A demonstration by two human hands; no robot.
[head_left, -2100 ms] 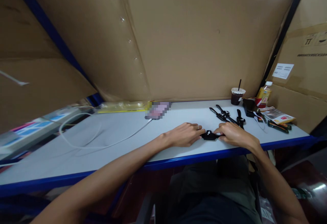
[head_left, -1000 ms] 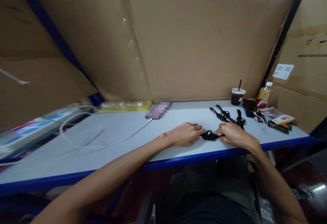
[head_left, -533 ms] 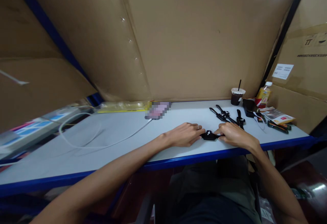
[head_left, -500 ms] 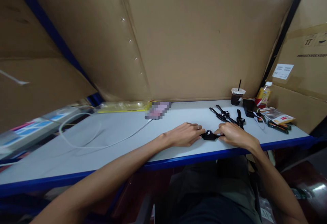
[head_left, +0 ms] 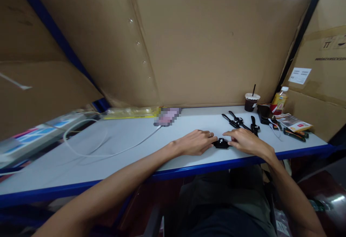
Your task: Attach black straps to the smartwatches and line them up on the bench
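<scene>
At the far left, flat printed packets [head_left: 35,136] lie just off the end of the pale grey table [head_left: 129,139], whose near edge is a blue rim running left to right across the view. A white cable [head_left: 108,150] loops over the left half of the tabletop and ends at a phone [head_left: 167,116] near the cardboard wall [head_left: 205,42] that closes the far side; a clear plastic sleeve with a yellow strip [head_left: 129,113] lies along the foot of that wall. The left half of the table, apart from the cable, is open surface. Close to the near edge, right of centre, the left hand [head_left: 196,142] rests palm down with a ring on 1 finger, its fingertips touching the left end of a small black object [head_left: 221,143] that lies flat on the table. The right hand [head_left: 247,141] touches the object's right end, fingers partly spread; whether either hand pinches the object or only presses on it cannot be told. Just beyond the right hand lie several black hand tools [head_left: 239,121]. Farther right, by the wall, stands a lidded cup [head_left: 251,101] with a dark drink and a straw, then a bottle [head_left: 279,100] with a white cap and yellowish contents, then a printed packet [head_left: 293,121]. Cardboard boxes [head_left: 319,74] shut in the right end.
</scene>
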